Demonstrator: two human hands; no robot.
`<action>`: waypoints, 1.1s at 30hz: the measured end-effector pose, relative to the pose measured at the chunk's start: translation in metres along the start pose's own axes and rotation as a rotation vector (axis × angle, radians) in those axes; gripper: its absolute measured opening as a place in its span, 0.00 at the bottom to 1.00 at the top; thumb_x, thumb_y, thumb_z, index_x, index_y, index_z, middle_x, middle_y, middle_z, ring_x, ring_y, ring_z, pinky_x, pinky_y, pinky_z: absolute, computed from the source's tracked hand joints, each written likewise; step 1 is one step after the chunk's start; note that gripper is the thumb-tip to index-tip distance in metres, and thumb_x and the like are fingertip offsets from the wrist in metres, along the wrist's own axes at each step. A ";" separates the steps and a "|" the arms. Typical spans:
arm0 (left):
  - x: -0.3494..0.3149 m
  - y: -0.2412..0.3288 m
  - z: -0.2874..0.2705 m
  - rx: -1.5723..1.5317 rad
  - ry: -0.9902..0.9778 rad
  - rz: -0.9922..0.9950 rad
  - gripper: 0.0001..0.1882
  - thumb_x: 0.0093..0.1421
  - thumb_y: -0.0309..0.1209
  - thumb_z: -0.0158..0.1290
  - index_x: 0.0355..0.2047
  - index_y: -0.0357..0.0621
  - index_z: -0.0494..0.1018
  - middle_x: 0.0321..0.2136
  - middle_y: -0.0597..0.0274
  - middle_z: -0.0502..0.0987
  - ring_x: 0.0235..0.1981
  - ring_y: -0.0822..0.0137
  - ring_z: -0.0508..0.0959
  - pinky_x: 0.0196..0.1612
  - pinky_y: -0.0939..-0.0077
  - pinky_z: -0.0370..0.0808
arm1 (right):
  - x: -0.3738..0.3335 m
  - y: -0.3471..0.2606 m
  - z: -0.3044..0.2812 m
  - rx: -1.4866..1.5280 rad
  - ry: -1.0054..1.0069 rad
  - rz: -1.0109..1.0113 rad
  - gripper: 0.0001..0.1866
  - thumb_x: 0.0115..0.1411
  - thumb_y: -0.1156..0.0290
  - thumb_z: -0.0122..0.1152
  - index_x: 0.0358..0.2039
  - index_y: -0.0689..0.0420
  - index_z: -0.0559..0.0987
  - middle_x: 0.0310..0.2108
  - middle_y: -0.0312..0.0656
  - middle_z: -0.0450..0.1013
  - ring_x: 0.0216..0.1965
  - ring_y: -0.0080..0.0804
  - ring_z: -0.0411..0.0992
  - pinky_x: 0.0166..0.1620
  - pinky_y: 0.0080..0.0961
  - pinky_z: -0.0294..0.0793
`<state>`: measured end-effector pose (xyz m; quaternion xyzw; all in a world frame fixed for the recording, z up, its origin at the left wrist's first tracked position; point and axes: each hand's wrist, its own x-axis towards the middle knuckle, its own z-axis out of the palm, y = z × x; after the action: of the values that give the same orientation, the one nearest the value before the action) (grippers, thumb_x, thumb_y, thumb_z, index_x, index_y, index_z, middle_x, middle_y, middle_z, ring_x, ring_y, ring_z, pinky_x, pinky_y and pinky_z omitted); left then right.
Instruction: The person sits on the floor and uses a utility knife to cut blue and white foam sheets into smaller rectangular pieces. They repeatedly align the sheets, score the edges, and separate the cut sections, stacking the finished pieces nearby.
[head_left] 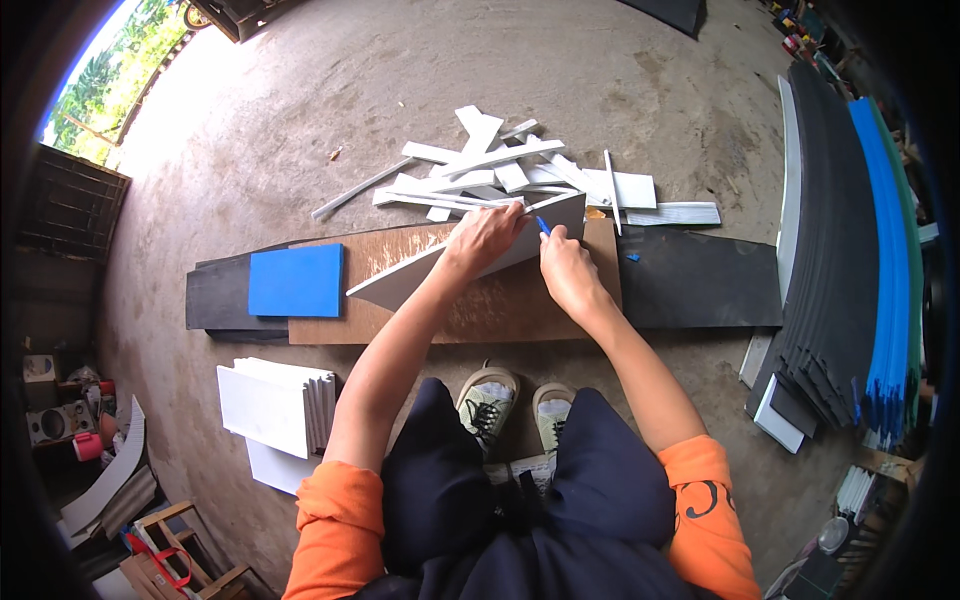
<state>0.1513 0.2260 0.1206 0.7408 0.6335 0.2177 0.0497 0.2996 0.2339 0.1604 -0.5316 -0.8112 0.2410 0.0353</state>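
A grey-white foam sheet (420, 283) is tilted up on its long edge over a brown board (400, 328). My left hand (487, 235) grips its upper edge, with the fingers curled over it. Closed around a blue cutter knife (543, 226), my right hand (572, 268) is close to the sheet's right end. Most of the knife is hidden in the fist, and its blade cannot be made out. On the left part of the brown board lies a flat blue sheet (297, 281).
White offcut strips (480, 165) lie heaped beyond the board. Dark sheets (700, 280) extend under it. Stacked white pieces (265, 400) stand near my left knee. Tall piles of black sheets (830, 250) and blue sheets (885, 270) line the right side. A wooden frame (170, 545) sits lower left.
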 end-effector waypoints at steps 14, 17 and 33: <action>0.004 -0.005 -0.003 0.013 -0.006 0.027 0.13 0.57 0.38 0.43 0.26 0.39 0.64 0.13 0.52 0.71 0.16 0.54 0.74 0.18 0.65 0.70 | -0.003 0.006 0.004 0.013 0.009 0.001 0.15 0.60 0.65 0.37 0.27 0.66 0.63 0.21 0.59 0.70 0.27 0.53 0.71 0.27 0.41 0.73; 0.004 -0.007 0.001 0.026 -0.045 0.033 0.13 0.57 0.38 0.43 0.26 0.39 0.64 0.12 0.52 0.71 0.16 0.54 0.74 0.18 0.65 0.70 | -0.001 0.004 0.009 0.030 0.011 0.016 0.15 0.60 0.65 0.37 0.27 0.66 0.63 0.21 0.59 0.70 0.28 0.53 0.71 0.28 0.41 0.73; 0.001 -0.006 0.002 -0.046 -0.010 0.057 0.12 0.57 0.38 0.44 0.28 0.40 0.66 0.15 0.52 0.72 0.18 0.54 0.74 0.19 0.65 0.71 | -0.006 0.010 0.007 0.017 -0.029 0.020 0.15 0.60 0.65 0.37 0.28 0.66 0.64 0.22 0.59 0.70 0.29 0.54 0.71 0.29 0.41 0.73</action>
<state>0.1465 0.2281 0.1173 0.7582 0.6068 0.2300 0.0636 0.3086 0.2295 0.1511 -0.5360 -0.8042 0.2556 0.0256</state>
